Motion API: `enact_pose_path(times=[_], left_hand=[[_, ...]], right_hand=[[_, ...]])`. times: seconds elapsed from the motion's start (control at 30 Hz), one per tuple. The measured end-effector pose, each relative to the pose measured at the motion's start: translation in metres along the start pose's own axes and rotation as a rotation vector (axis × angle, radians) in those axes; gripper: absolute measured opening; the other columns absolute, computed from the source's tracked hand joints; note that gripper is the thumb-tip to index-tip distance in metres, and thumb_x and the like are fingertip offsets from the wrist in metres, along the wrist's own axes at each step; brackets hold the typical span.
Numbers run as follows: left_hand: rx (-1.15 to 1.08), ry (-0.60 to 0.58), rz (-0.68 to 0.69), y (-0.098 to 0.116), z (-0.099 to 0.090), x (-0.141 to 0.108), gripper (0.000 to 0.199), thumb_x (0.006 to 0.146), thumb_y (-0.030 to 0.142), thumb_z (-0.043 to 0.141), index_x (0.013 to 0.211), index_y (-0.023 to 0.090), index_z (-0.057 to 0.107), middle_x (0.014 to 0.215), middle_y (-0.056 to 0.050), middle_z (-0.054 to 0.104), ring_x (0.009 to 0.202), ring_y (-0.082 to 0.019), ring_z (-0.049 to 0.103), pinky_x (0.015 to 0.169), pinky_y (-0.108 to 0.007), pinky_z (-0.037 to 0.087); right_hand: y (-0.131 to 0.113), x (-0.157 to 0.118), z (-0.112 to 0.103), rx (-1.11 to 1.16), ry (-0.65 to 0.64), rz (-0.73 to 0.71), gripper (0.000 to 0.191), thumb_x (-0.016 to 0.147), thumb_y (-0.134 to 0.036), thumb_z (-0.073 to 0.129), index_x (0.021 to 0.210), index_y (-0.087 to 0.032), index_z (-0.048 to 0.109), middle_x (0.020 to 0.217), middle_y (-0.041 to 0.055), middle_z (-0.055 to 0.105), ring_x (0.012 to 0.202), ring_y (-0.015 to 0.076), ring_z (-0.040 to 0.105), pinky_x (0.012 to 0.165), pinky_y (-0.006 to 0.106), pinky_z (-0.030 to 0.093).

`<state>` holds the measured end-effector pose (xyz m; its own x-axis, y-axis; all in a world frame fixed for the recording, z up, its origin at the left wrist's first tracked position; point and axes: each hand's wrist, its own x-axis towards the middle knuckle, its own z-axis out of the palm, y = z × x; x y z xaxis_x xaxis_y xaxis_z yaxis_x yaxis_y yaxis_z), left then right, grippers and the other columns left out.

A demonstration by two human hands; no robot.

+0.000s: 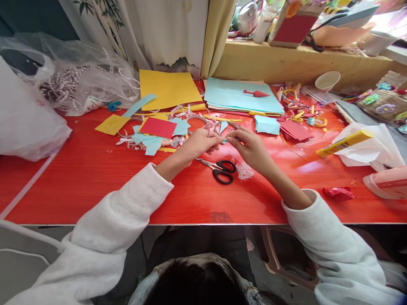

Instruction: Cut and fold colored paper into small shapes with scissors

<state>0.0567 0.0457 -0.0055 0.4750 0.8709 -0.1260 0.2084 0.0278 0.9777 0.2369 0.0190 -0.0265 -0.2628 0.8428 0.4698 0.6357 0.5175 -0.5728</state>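
Above the middle of the red table (187, 190), my left hand (203, 143) and my right hand (248, 145) meet at the fingertips. Both pinch a small light blue paper piece (224, 140) between them. Something pink shows at the fingers of my left hand, partly hidden. Just below the hands lie scissors (222, 170) with black handles, beside a small heap of pale shreds (244, 170). Behind my left hand are blue paper scraps (151, 143) and a red paper piece (158, 127). Rolls of tape lie behind the hands.
Yellow sheets (170, 89) and blue sheets (238, 96) lie at the back. A plastic bag (28, 101) stands left. At right are a glue stick (345, 143), red squares (295, 130), white tissue (372, 148), crumpled red paper (338, 193) and a pink container (388, 183).
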Motion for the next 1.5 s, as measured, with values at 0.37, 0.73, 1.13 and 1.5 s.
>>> enact_pose_path(times=[0.37,0.73,1.13,1.5], left_hand=[[0.042,-0.031,0.014,-0.0008,-0.002,-0.0016,0.016,0.074,0.029,0.066,0.076,0.013,0.062,0.074,0.001,0.058,0.066,-0.007,0.051,0.065,-0.022,0.041],[-0.066,-0.067,-0.012,-0.0033,-0.0041,-0.0014,0.022,0.07,0.032,0.072,0.07,0.013,0.061,0.068,0.002,0.057,0.063,-0.006,0.05,0.065,-0.023,0.04],[-0.021,-0.056,-0.019,-0.0049,-0.0022,0.0001,0.029,0.075,0.041,0.067,0.074,0.012,0.063,0.075,-0.002,0.062,0.068,-0.009,0.055,0.068,-0.024,0.043],[0.056,0.013,0.045,-0.0066,-0.0002,0.0028,0.021,0.078,0.029,0.064,0.065,0.013,0.06,0.063,0.001,0.058,0.06,-0.006,0.051,0.06,-0.02,0.04]], right_hand=[[0.0016,0.0001,0.0005,-0.021,0.041,0.023,0.013,0.091,-0.022,0.053,0.078,-0.02,0.056,0.078,0.003,0.055,0.072,0.0165,0.051,0.065,0.03,0.04],[0.0004,-0.0005,-0.0006,-0.125,0.047,-0.069,0.014,0.093,-0.025,0.049,0.083,-0.022,0.058,0.084,0.0057,0.061,0.074,0.0185,0.056,0.065,0.031,0.043],[0.0022,-0.0002,-0.0022,-0.202,0.046,-0.098,0.015,0.093,-0.021,0.049,0.089,-0.022,0.063,0.084,0.0059,0.059,0.074,0.0182,0.055,0.064,0.031,0.043],[0.0032,0.0001,-0.001,-0.153,0.001,-0.148,0.016,0.093,-0.024,0.049,0.091,-0.023,0.065,0.089,0.0072,0.062,0.082,0.0204,0.059,0.073,0.035,0.048]])
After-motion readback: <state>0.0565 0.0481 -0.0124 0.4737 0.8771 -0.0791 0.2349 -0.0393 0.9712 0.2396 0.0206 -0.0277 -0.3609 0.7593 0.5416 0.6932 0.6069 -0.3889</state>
